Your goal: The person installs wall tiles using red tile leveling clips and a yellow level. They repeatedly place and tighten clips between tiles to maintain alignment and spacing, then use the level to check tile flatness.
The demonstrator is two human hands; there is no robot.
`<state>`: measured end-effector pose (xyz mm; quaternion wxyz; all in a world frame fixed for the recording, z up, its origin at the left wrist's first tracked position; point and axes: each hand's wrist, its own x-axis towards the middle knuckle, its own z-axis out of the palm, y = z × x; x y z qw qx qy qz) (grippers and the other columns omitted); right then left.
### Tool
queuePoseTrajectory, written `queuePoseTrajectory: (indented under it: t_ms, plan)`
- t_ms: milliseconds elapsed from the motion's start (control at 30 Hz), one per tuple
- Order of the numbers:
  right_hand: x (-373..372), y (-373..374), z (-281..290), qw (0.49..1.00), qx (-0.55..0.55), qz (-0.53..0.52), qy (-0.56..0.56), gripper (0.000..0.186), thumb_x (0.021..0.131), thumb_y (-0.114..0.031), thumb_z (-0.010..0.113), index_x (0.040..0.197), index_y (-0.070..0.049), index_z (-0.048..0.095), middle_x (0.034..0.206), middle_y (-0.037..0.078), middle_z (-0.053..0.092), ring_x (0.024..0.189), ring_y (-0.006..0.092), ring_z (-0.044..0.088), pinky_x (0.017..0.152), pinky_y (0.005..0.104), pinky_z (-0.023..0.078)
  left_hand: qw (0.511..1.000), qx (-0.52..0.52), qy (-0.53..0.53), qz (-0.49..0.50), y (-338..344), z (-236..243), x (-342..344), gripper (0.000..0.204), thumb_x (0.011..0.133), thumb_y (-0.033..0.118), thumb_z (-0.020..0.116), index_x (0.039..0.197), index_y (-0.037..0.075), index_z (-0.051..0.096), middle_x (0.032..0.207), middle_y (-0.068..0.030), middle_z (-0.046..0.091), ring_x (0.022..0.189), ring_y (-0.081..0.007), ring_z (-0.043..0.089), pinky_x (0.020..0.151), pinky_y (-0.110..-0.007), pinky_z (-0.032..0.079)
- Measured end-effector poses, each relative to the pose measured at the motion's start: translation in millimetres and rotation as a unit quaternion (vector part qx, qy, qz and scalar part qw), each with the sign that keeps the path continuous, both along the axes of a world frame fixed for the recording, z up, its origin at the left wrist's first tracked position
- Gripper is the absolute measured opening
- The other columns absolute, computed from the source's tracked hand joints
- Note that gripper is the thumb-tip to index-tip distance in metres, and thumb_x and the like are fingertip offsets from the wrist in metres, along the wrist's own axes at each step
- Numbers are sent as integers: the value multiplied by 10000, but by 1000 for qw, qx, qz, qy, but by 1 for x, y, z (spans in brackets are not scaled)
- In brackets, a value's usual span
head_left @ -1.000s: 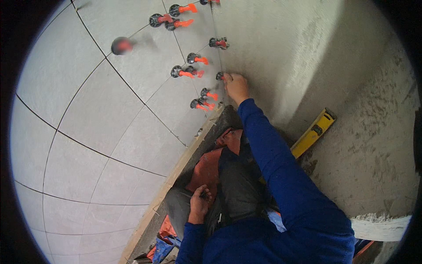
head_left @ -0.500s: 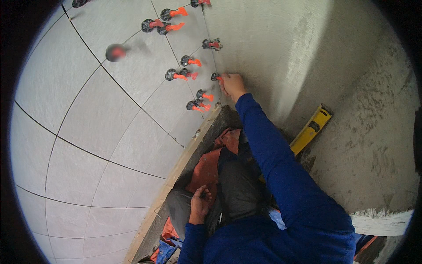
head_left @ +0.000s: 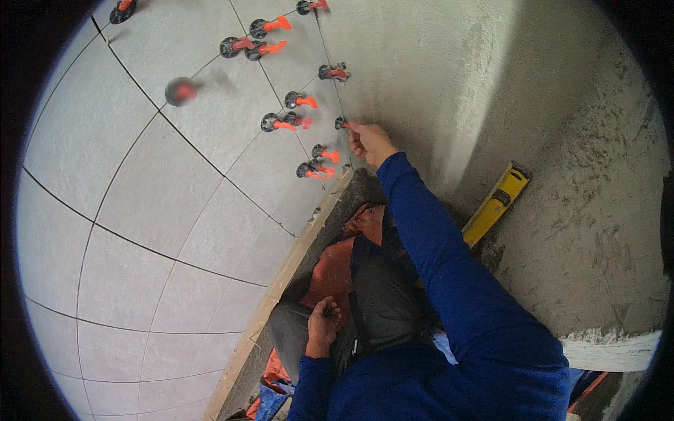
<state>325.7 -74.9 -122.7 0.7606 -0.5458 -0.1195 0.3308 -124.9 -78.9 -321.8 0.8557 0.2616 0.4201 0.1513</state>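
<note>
My right hand (head_left: 372,144) reaches up to the edge where the tiles meet the bare wall. Its thumb and fingers pinch the red handle of a tile leveler (head_left: 341,123), whose round black base sits at the joint. Low in the view, near my lap, my left hand (head_left: 322,328) is closed with its fingers curled; a small dark thing shows in it, too small to name. Nearby on the pale grey tiles (head_left: 168,175) stand several more tile levelers (head_left: 300,100) with black bases and orange or red handles, set along the joints.
A yellow spirit level (head_left: 497,203) lies against the rough grey plaster (head_left: 583,210) on the right. A wooden batten (head_left: 281,295) borders the tiles beside my knees. Reddish cloth (head_left: 331,274) lies by my legs. A white strip (head_left: 607,351) crosses the lower right.
My right hand stays at the same leveler, but its fingers have turned and curled a little around the handle. My left hand keeps its pose. The whole view has shifted slightly.
</note>
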Motion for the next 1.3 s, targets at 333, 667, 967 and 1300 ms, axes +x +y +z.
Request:
queuePoseTrajectory:
  t_ms: [333,667,967,1300]
  plan:
    - [1,10,-8,998,13,-41,-47,305,1016,-315,610,864,-54,652,729,38,631,565,153,583,488,319,450,1000,7,-9,-10,-2,4,-1,233,1005,181,606,1184,31,623,971,-57,623,859,-197,621,750,-344,533]
    - [-12,11,-12,979,-25,-102,-173,332,1021,-318,587,959,5,633,679,61,616,505,173,593,454,349,458,1000,9,2,-8,-2,5,0,231,997,187,611,1171,38,637,950,-49,628,859,-196,622,780,-346,522]
    - [-7,11,-8,978,-25,-88,-186,248,1016,-207,635,1034,39,608,766,73,651,555,152,617,472,317,477,1000,9,5,-5,-2,5,1,238,990,188,615,1168,34,645,954,-56,628,865,-199,619,779,-344,521]
    - [-13,13,-2,967,-63,-112,-218,217,1012,-115,610,1139,60,600,854,114,702,601,164,666,483,305,502,1000,0,10,1,-1,7,1,235,989,193,619,1174,50,644,963,-54,627,863,-189,618,763,-325,530]
